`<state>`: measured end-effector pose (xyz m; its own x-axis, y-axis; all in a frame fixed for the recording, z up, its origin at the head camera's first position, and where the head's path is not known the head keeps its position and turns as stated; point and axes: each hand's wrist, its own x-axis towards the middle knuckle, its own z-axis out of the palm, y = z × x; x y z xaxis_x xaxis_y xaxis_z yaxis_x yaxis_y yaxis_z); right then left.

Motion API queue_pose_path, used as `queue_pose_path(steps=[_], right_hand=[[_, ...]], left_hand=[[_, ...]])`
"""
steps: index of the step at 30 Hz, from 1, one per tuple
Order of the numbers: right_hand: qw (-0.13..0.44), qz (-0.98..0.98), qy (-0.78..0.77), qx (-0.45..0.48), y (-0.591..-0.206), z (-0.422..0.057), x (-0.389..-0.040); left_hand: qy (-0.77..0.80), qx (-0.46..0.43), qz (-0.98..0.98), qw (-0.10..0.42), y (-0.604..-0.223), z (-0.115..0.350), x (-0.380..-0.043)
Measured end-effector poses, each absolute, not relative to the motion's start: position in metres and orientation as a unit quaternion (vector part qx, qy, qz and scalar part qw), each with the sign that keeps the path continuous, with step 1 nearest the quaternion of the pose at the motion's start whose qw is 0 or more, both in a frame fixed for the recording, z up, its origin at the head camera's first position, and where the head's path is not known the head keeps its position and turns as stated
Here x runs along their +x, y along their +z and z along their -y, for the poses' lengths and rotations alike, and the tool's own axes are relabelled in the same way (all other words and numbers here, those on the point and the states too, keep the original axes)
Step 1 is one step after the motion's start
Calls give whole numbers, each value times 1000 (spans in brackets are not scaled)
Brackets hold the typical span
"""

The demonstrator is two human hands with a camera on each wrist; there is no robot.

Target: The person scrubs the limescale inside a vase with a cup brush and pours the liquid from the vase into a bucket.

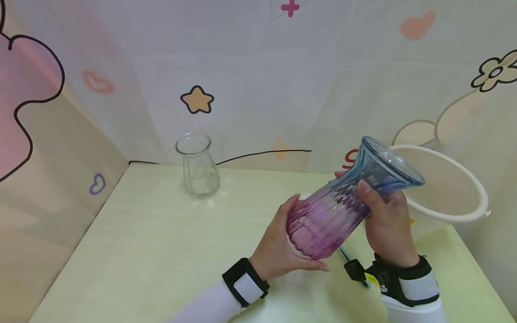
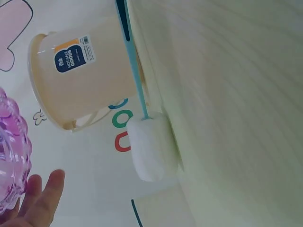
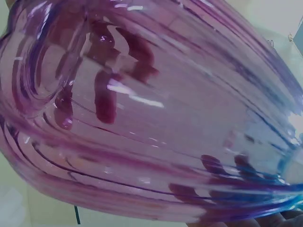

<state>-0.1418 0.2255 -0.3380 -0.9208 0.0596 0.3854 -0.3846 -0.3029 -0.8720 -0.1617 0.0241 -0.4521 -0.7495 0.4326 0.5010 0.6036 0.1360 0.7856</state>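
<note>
Both hands hold up a ribbed glass vase [image 1: 327,220], pink at the base and blue at its flared mouth, tilted with the mouth toward the upper right. Around the base curves my left hand [image 1: 278,246], thumb below and fingers on the far side. My right hand [image 1: 389,224] grips the neck, its thumb across the near side. In the right wrist view the vase [image 3: 156,118] fills the picture, with fingers showing through the glass. Below, a brush with a white sponge head [image 2: 154,149] and a teal handle [image 2: 137,78] lies on the table.
A clear glass vase [image 1: 199,175] stands upright at the back left of the table [image 1: 161,251]. At the right is a cream bucket [image 2: 90,80] with a label and a white rim [image 1: 480,197]. A printed cloth [image 1: 250,76] hangs behind the table.
</note>
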Motion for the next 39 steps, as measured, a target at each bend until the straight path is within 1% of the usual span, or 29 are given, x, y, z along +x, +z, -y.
queue_pose_path(steps=[3,5,8,12,20,30,39], right_hand=[[152,542,814,141,-337,-228,-143],[153,531,822,140,-337,-230,-143],[156,522,829,126,-336,-233,-145],[143,499,845,132,-337,-239,-147],[130,475,861,125,-341,-247,-148],[119,453,870,152,-350,-255,-152],[105,433,876,182,-357,-252,-156]], left_hand=[[-558,-340,751,94,-449,-27,-159],[-564,-334,750,88,-446,-30,-156],[-563,-329,752,93,-443,-34,-154],[-553,-339,751,122,-440,-39,-154],[-575,-364,717,150,-430,-37,-157],[-606,-378,680,167,-422,-46,-160],[-655,-353,646,172,-409,-63,-163]])
